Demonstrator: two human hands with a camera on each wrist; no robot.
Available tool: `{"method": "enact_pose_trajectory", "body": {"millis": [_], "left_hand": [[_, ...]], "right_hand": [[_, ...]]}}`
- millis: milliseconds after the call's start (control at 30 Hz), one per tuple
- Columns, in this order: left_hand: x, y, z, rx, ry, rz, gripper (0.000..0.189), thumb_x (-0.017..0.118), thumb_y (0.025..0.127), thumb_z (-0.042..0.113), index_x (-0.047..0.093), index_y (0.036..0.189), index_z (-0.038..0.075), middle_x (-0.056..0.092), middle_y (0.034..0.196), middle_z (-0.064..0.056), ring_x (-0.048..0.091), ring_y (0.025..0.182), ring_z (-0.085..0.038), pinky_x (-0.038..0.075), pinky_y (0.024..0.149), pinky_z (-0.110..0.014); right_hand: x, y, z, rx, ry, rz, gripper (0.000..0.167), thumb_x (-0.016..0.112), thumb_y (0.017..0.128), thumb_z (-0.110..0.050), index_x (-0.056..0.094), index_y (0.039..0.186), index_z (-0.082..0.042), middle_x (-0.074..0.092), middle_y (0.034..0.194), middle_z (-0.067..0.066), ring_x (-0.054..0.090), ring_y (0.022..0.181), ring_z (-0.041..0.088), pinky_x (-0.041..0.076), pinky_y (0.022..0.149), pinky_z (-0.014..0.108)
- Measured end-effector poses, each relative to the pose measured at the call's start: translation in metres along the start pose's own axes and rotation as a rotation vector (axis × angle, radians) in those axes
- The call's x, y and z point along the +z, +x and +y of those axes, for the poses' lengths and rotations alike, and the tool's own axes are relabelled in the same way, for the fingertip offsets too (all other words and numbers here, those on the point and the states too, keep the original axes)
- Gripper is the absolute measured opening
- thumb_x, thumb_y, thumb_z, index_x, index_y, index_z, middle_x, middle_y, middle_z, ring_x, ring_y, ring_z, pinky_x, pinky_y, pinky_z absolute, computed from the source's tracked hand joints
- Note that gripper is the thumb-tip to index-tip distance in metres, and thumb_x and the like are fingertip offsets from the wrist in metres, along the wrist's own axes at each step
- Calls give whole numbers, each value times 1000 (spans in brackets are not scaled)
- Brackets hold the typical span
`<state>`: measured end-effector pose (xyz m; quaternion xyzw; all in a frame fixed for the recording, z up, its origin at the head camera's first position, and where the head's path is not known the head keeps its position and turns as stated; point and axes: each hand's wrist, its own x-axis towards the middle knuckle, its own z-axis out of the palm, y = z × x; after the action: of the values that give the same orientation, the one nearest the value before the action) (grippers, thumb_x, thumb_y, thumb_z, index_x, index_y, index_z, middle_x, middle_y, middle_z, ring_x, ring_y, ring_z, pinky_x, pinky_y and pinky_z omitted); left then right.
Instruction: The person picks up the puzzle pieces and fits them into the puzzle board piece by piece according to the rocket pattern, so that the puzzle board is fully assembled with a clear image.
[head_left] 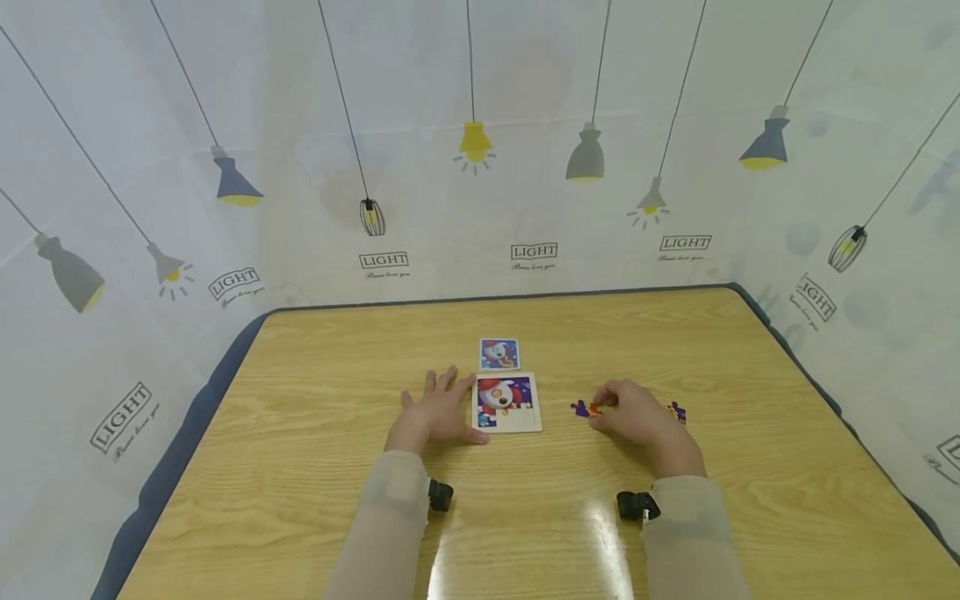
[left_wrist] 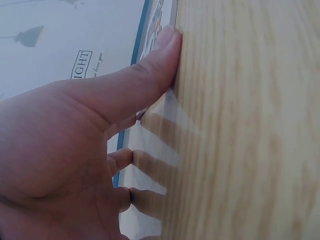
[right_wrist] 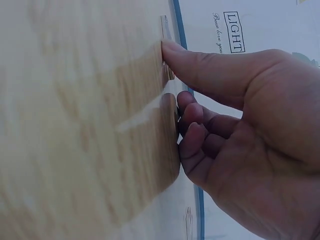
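Observation:
A square jigsaw puzzle board (head_left: 528, 423) lies on the table, its picture of a white and red character partly filled in and a pale gap at the lower right. My left hand (head_left: 438, 410) rests beside it with fingers spread, the thumb at the board's near left corner and the index finger near its upper left corner. Right of the board, my right hand (head_left: 632, 412) pinches a small orange puzzle piece (head_left: 595, 409) low at the tabletop, the thumb and curled fingers partly covering it. A purple puzzle piece (head_left: 579, 408) lies just left of these fingertips.
A small picture card (head_left: 499, 353) with a similar character lies behind the board. Another purple puzzle piece (head_left: 678, 412) sits to the right of my right hand. The wooden table (head_left: 300, 500) ends at a dark blue border below a lamp-printed curtain (head_left: 420, 167).

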<state>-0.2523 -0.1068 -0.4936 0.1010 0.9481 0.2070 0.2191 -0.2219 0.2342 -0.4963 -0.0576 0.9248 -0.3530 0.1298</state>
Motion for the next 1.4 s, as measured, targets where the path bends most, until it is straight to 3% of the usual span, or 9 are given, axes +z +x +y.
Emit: {"method": "enact_pose_trajectory", "body": {"millis": [200,433,533,733,1100,1400], "left_hand": [[-1,-5,3,10,4,7,112,87,81,58,26,171,31,4,182,-7,-8,167,-43,-8,124,-82],[0,-8,6,12,20,19,110,86,83,56,26,171,29,4,182,-7,-6,168,-43,-5,125,-81],[2,-6,5,8,20,12,110,87,84,55,25,171,30,3,182,-7,-8,167,-42,-6,125,-80],[1,-7,6,15,16,15,110,87,83,56,26,171,29,5,182,-8,-6,168,-43,-5,125,-81],[0,-7,6,17,14,3,110,86,84,56,24,171,30,2,182,-7,-8,168,-42,-9,125,-80],[4,9,-3,-16,15,-10,113,86,83,59,20,172,34,-3,183,-3,-15,167,-38,-12,125,-78]], "right_hand": [[3,-2,-1,11,-14,-14,20,75,99,-15,69,116,-6,67,120,16,61,109,31,54,96,52],[5,0,4,-28,-29,-32,25,69,104,-16,67,124,-2,69,124,18,65,115,32,56,99,53],[4,1,3,-19,3,-41,25,66,106,-18,65,126,-3,68,121,15,64,111,27,57,95,46],[3,6,-14,-66,81,-15,28,70,104,-23,66,126,-6,67,113,9,62,101,21,54,85,34],[25,20,-43,-110,204,-31,27,75,100,-19,67,121,-5,67,108,9,59,95,20,52,80,30],[44,36,-65,-143,123,-71,21,77,98,-19,69,114,-8,66,101,7,57,89,19,50,75,30]]}}
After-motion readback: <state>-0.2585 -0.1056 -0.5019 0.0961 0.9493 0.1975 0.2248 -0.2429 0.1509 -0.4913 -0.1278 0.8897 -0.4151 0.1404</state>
